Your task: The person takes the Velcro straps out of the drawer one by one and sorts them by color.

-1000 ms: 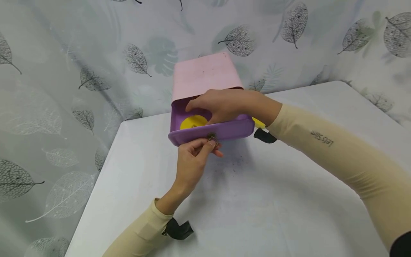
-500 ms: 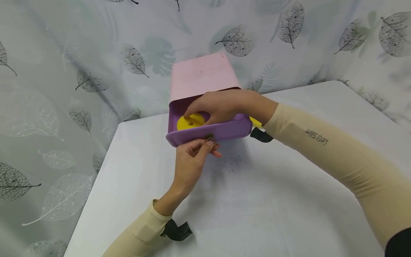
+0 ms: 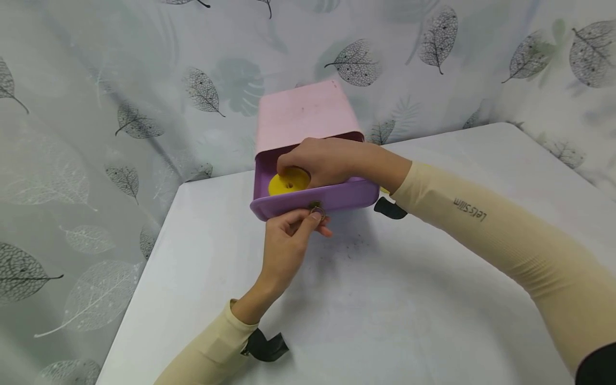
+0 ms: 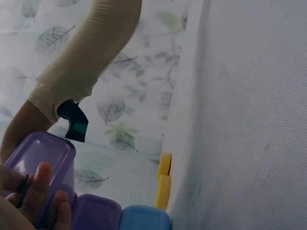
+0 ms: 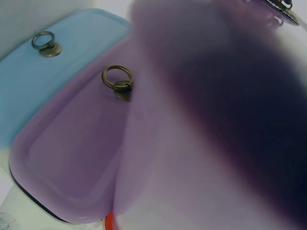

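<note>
A purple drawer (image 3: pixel 348 194) is pulled out of the pink cabinet (image 3: pixel 308 115). My left hand (image 3: pixel 285 246) pinches the small brass ring pull (image 3: pixel 320 212) on its front between thumb and forefinger. Inside the drawer lies a round yellow disc (image 3: pixel 289 183) with small holes at its middle, like a large button. From the right, my right hand (image 3: pixel 327 159) reaches over the drawer front and grips the disc by its edge; some of these fingers are hidden behind the drawer front. In the left wrist view the left hand (image 4: pixel 36 201) is at the purple drawer front.
Below the pulled drawer are a second purple drawer (image 4: pixel 96 212) and a blue drawer (image 4: pixel 145 218), each with a ring pull. Two yellow pieces (image 4: pixel 163 191) sit beside the cabinet. A patterned leaf curtain (image 3: pixel 231 64) hangs behind the white table (image 3: pixel 409 321).
The right hand's fingers have closed in on the yellow disc, which has tilted and shows its holes more clearly. The left hand stays on the ring pull.
</note>
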Demonstrator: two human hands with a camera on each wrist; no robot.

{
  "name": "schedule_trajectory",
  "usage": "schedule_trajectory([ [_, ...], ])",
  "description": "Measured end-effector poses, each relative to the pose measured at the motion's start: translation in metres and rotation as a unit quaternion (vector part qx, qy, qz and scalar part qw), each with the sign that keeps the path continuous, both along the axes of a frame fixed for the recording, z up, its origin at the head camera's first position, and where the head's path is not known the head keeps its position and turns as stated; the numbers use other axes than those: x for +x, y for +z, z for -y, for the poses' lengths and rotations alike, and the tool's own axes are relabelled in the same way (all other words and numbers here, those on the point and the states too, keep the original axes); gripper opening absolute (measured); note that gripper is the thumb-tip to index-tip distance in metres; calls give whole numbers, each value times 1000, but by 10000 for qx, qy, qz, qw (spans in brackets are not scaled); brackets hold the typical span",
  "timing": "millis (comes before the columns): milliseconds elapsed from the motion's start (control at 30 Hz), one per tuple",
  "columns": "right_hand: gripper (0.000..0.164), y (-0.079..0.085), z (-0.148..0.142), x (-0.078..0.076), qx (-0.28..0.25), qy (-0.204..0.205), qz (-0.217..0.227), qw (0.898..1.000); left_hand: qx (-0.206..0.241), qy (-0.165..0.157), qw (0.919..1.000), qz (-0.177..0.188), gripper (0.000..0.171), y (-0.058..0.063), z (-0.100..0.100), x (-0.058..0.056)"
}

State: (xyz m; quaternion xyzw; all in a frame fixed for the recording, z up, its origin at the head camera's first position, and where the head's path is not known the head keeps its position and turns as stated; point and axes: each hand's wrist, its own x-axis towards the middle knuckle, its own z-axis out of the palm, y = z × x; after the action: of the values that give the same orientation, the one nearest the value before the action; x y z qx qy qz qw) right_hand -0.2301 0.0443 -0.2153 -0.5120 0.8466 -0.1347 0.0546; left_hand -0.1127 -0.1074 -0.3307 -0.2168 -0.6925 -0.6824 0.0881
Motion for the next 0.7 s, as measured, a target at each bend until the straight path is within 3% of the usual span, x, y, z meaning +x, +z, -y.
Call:
schedule_trajectory([
  [700, 46, 2, -12, -2, -475, -168, -190, 9985, -57, 35, 10000, -19, 24, 0, 0, 1],
])
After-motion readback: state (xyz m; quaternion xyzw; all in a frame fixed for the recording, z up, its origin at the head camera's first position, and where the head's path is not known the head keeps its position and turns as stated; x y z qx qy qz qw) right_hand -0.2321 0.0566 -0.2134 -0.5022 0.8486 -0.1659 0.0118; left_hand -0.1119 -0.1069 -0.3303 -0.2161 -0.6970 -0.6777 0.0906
